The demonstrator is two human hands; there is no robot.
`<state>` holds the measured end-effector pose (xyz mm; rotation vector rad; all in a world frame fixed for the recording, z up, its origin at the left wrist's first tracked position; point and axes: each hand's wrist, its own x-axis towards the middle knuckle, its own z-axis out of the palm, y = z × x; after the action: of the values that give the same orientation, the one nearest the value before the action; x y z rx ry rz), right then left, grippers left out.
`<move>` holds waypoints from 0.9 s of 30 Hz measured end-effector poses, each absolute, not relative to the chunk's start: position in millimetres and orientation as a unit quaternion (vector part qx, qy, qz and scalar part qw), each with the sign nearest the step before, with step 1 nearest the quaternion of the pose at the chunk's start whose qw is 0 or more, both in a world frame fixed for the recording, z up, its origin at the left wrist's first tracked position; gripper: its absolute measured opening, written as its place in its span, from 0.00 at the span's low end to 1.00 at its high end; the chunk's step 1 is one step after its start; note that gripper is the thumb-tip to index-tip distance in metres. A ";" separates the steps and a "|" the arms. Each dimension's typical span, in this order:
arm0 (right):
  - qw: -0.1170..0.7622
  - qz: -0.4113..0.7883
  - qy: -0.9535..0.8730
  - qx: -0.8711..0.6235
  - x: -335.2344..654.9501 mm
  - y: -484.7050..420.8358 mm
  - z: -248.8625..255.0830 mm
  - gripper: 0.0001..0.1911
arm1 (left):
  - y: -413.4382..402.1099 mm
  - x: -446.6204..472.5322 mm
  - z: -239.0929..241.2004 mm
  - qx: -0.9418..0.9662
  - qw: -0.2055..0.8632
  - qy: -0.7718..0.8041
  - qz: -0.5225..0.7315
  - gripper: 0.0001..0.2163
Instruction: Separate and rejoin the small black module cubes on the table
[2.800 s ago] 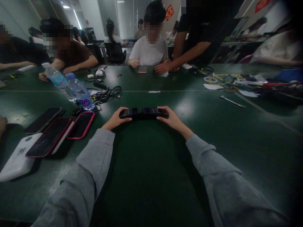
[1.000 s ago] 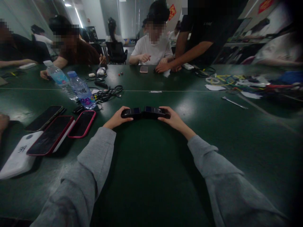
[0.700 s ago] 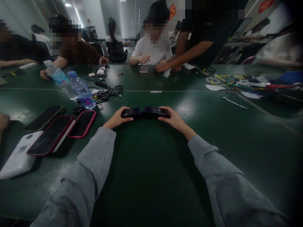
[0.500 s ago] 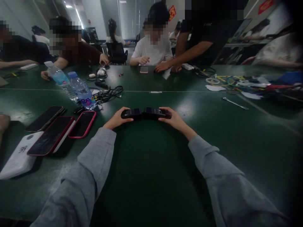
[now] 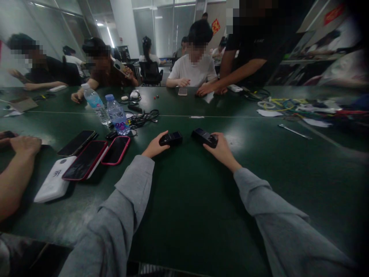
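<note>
My left hand (image 5: 155, 146) is closed around the outer end of a black handheld device (image 5: 175, 137) with a small dark screen. A similar black handheld device (image 5: 202, 135) is gripped at its outer end by my right hand (image 5: 223, 152). Both are held over the green table (image 5: 190, 200), screens facing up, with a gap between their inner ends. The right one is turned so that its inner end points away from me. Whether either device touches the tabletop, I cannot tell.
Left of my arm lie a pink-edged phone (image 5: 116, 151), a red-edged phone (image 5: 85, 159), a dark phone (image 5: 76, 142) and a white power bank (image 5: 54, 181). Beyond stand two water bottles (image 5: 118, 115) beside black cables (image 5: 147, 117). A wrench (image 5: 294, 131) lies right. Several people sit or stand around.
The two devices, nearly end to end before, have been drawn apart, and the right one has turned. My view has shifted left and up. A person across the table now holds up a phone.
</note>
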<state>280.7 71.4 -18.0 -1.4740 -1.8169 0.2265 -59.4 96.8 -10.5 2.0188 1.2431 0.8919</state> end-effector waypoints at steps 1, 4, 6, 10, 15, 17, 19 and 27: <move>0.378 0.051 -0.709 -0.593 280.6 69.6 -19.1 0.31 | 93.0 -54.0 -11.4 0.756 0.288 0.484 0.333 0.37; 0.348 -0.024 -0.680 -0.645 278.2 61.5 -19.4 0.30 | 73.2 -26.3 -13.8 0.738 0.225 0.543 0.331 0.41; 0.336 -0.044 -0.667 -0.664 275.7 55.6 -17.8 0.30 | 55.7 -3.7 -13.9 0.742 0.197 0.552 0.324 0.48; 0.329 -0.051 -0.671 -0.663 271.5 46.1 -14.1 0.32 | 27.5 25.3 -8.8 0.757 0.190 0.548 0.301 0.47; 0.318 -0.034 -0.686 -0.653 266.3 37.7 -12.4 0.34 | 20.8 19.1 1.1 0.772 0.167 0.543 0.285 0.32; 0.325 -0.035 -0.695 -0.641 263.0 35.0 -11.6 0.34 | 22.6 12.2 3.6 0.781 0.151 0.534 0.287 0.28; 0.326 -0.041 -0.706 -0.627 259.4 33.0 -10.6 0.33 | 24.1 6.5 5.5 0.785 0.131 0.525 0.301 0.25; 0.304 -0.023 -0.722 -0.621 253.8 32.2 -9.9 0.21 | 22.8 5.6 11.1 0.820 -0.004 0.509 0.262 0.13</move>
<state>253.8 32.2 -9.9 -1.6438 -1.9129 -0.0604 5.6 22.8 11.1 2.5821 1.6043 0.8254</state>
